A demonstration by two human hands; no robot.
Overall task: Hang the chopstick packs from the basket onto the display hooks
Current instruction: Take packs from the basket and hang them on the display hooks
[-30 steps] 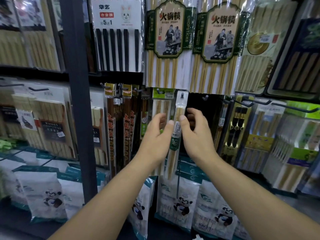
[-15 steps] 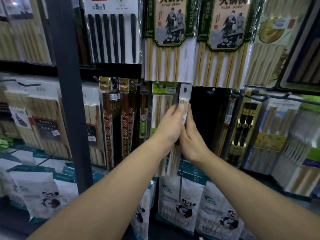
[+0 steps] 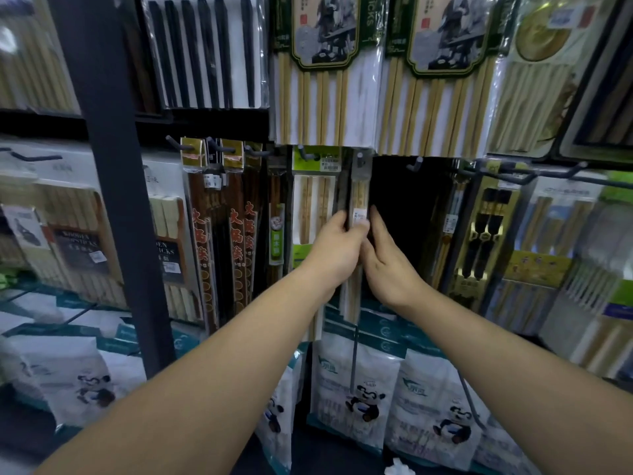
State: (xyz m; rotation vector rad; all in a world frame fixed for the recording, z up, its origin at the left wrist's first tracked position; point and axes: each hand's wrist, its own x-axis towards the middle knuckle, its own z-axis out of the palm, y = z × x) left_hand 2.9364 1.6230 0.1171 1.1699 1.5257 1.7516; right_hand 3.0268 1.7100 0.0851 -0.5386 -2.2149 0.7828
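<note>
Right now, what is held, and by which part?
Narrow chopstick pack: left hand pinches it at the price label; right hand rests against its right edge.

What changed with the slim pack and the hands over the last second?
The slim chopstick pack went up and back; its header now sits over the hook. The left hand still pinches it near the white sticker; the right hand has closed in, fingers laid along its right edge. Unchanged: the green-header pack beside it, and the empty hook to the right.

Dim shop display wall (image 3: 407, 207), dark upright post (image 3: 113, 200), panda-print bags (image 3: 356, 389) stacked below
</note>
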